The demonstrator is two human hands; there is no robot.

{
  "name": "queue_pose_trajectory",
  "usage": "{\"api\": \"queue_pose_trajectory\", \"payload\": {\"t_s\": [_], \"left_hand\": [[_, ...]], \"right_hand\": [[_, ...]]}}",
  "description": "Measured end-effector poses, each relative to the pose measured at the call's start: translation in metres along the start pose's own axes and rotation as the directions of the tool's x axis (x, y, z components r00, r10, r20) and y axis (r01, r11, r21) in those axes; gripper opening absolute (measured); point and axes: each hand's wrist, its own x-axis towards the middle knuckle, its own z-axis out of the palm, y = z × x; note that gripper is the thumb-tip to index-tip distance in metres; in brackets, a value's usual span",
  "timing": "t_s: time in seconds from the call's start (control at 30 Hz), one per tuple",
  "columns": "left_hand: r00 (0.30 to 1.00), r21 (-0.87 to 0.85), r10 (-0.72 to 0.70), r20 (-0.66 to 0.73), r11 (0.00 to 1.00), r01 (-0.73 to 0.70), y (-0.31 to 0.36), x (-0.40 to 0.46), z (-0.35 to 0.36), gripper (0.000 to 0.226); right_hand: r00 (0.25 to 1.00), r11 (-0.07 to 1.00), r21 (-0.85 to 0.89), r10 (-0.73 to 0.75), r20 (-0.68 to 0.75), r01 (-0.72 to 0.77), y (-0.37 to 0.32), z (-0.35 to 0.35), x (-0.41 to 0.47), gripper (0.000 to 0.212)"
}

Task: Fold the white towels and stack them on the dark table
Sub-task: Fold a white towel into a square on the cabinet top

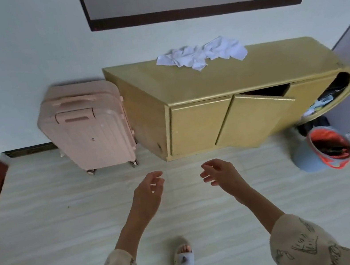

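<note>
I see the pale plank floor (45, 225) filling most of the view. Against the wall stands a yellow cabinet (203, 125), serving as the counter here, one of its front doors hanging ajar. Just left of it is a pink suitcase (86, 127), upright on its wheels. Right of the cabinet sits a grey bin (307, 160) with an orange lining. The white towels (200, 55) lie crumpled in a heap on the cabinet's top, near the back edge. My left hand (148, 194) and right hand (220, 174) hover over the floor, well short of the towels, each grip released with fingers loosely curved, holding nothing.
</note>
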Motion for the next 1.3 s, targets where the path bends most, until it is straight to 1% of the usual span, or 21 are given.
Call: {"api": "queue_pose_trajectory", "payload": {"t_s": [0.1, 0.2, 0.3, 0.43, 0.53, 0.6, 0.67, 0.73, 0.8, 0.87, 0.93, 1.0, 1.07, 1.13, 1.2, 1.3], "left_hand": [[0.998, 0.025, 0.028, 0.055, 0.999, -0.029, 0.030, 0.067, 0.008, 0.022], [0.994, 0.055, 0.038, 0.100, 0.998, -0.043, 0.046, 0.115, 0.018, 0.023], [0.991, 0.092, -0.008, 0.134, 0.996, -0.004, 0.054, 0.169, 0.033, 0.023], [0.981, 0.141, -0.021, 0.195, 0.990, -0.007, 0.073, 0.249, 0.057, 0.025], [0.985, 0.150, -0.018, 0.169, 0.989, -0.008, 0.095, 0.325, 0.076, 0.025], [0.990, 0.158, -0.048, 0.133, 0.987, 0.026, 0.114, 0.375, 0.090, 0.024], [0.987, 0.186, -0.091, 0.136, 0.980, 0.065, 0.131, 0.415, 0.104, 0.023], [0.979, 0.239, -0.129, 0.159, 0.967, 0.088, 0.147, 0.456, 0.119, 0.025], [0.972, 0.276, -0.170, 0.163, 0.954, 0.121, 0.161, 0.494, 0.134, 0.028], [0.968, 0.280, -0.206, 0.143, 0.947, 0.160, 0.170, 0.530, 0.147, 0.029], [0.969, 0.292, -0.225, 0.107, 0.938, 0.185, 0.177, 0.569, 0.161, 0.029], [0.972, 0.322, -0.217, 0.090, 0.930, 0.177, 0.180, 0.605, 0.175, 0.031], [0.979, 0.371, -0.182, 0.091, 0.918, 0.136, 0.182, 0.642, 0.189, 0.034], [0.987, 0.412, -0.133, 0.091, 0.907, 0.084, 0.182, 0.676, 0.200, 0.038], [0.994, 0.433, -0.077, 0.077, 0.901, 0.036, 0.178, 0.705, 0.209, 0.039], [0.997, 0.435, -0.062, 0.037, 0.900, 0.040, 0.169, 0.738, 0.220, 0.032]], "right_hand": [[0.999, 0.999, 0.031, 0.019, -0.049, -0.018, -0.019, -0.025, 0.054, 0.016], [0.996, 0.996, 0.066, 0.060, -0.062, -0.056, -0.028, -0.040, 0.100, 0.016], [0.994, 0.992, 0.089, 0.098, -0.044, -0.094, -0.037, -0.057, 0.158, 0.016], [0.993, 0.990, 0.103, 0.099, -0.064, -0.092, -0.055, -0.095, 0.253, 0.017], [0.994, 0.992, 0.104, 0.085, -0.075, -0.077, -0.072, -0.127, 0.335, 0.014], [0.993, 0.992, 0.096, 0.095, -0.071, -0.088, -0.085, -0.151, 0.391, 0.013], [0.991, 0.991, 0.080, 0.117, -0.070, -0.111, -0.094, -0.172, 0.438, 0.015], [0.988, 0.992, 0.004, 0.123, -0.097, -0.123, -0.103, -0.192, 0.487, 0.022], [0.988, 0.980, -0.149, 0.116, -0.099, -0.130, -0.107, -0.208, 0.530, 0.027], [0.991, 0.948, -0.291, 0.113, -0.067, -0.128, -0.107, -0.218, 0.567, 0.032], [0.990, 0.910, -0.391, 0.144, -0.012, -0.137, -0.098, -0.226, 0.603, 0.039], [0.985, 0.845, -0.519, 0.168, 0.026, -0.130, -0.085, -0.230, 0.631, 0.049], [0.985, 0.732, -0.677, 0.162, 0.063, -0.077, -0.075, -0.234, 0.660, 0.062], [0.982, 0.620, -0.784, 0.159, 0.105, -0.016, -0.070, -0.237, 0.682, 0.075], [0.974, 0.555, -0.831, 0.170, 0.148, 0.029, -0.067, -0.238, 0.699, 0.087], [0.971, 0.502, -0.863, 0.172, 0.168, 0.061, -0.060, -0.235, 0.711, 0.096]]}}
